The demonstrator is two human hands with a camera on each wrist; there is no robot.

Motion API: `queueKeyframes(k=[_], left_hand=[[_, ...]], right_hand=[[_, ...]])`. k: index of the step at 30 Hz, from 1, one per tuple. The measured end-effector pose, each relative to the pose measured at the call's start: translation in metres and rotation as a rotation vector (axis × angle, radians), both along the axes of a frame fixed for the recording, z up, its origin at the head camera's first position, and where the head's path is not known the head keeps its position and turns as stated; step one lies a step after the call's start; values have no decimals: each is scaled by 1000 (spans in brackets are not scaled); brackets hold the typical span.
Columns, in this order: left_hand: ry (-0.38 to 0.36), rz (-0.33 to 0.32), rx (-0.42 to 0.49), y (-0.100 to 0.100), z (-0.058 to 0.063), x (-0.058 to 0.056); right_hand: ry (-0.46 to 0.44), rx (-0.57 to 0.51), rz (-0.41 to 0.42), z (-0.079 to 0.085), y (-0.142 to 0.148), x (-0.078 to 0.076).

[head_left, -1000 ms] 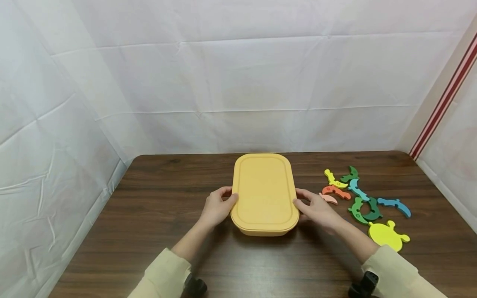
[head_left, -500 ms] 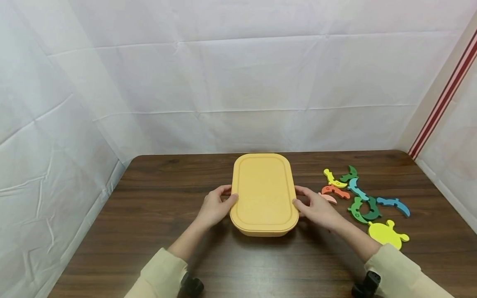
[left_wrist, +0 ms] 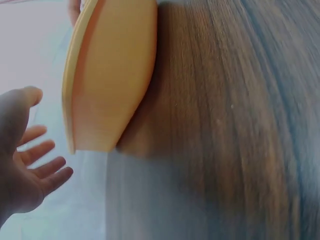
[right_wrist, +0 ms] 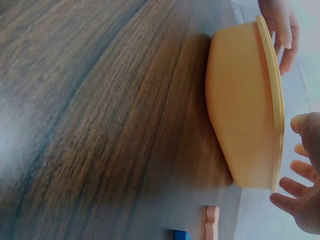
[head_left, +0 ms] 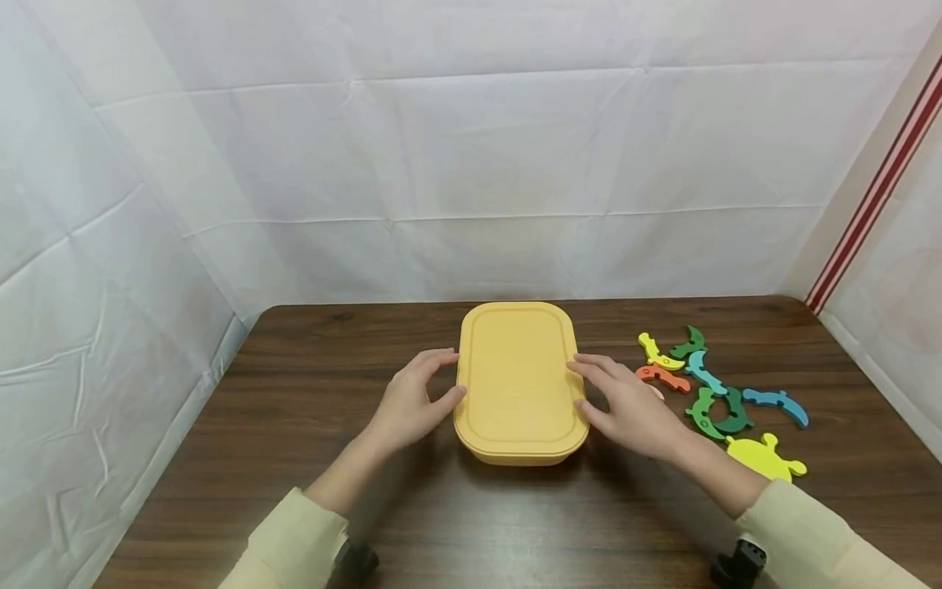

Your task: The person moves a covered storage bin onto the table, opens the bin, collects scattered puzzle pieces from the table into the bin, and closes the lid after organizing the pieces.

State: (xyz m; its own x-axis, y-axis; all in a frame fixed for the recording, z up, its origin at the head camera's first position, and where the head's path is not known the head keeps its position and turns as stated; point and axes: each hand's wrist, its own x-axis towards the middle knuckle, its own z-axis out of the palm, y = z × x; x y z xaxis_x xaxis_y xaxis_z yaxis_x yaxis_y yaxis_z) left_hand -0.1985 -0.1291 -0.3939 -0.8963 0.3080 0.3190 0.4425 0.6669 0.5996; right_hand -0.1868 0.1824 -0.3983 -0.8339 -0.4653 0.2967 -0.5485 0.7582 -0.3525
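A yellow rectangular box with rounded corners, its lid (head_left: 521,376) on, stands on the brown wooden table. My left hand (head_left: 412,402) is at the box's left side, thumb and fingers spread and relaxed, fingertips right by the lid's edge. On the other side my right hand (head_left: 625,405) has its fingers spread, the tips overlapping the lid's right edge in the head view. Both wrist views show the box's sloping side wall (left_wrist: 115,75) with the fingers beside the rim rather than curled round it. Neither hand grips anything.
Right of the box lie several flat, curved toy pieces: yellow (head_left: 660,353), orange (head_left: 662,376), blue (head_left: 776,403) and green (head_left: 704,413). A yellow round piece with knobs (head_left: 764,456) lies nearer, partly behind the right forearm. A white cloth (head_left: 471,155) hangs behind the table.
Both hands have loosened from the lid's edges, and their fingers have spread. The left hand has drawn slightly outward; the right has shifted a little up. The box stays in place.
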Motion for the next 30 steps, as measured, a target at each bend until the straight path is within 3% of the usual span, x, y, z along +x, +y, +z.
queueKeyframes(k=[8, 16, 24, 30], left_hand=[[137, -167, -181, -3, 8, 10], [223, -242, -339, 1, 9, 19], [311, -337, -392, 3, 4, 24], [317, -358, -443, 4, 0, 28]], right_hand=[[142, 103, 124, 5, -1, 9], [212, 137, 209, 5, -4, 14], [257, 147, 302, 2, -8, 20], [298, 154, 336, -4, -12, 21]])
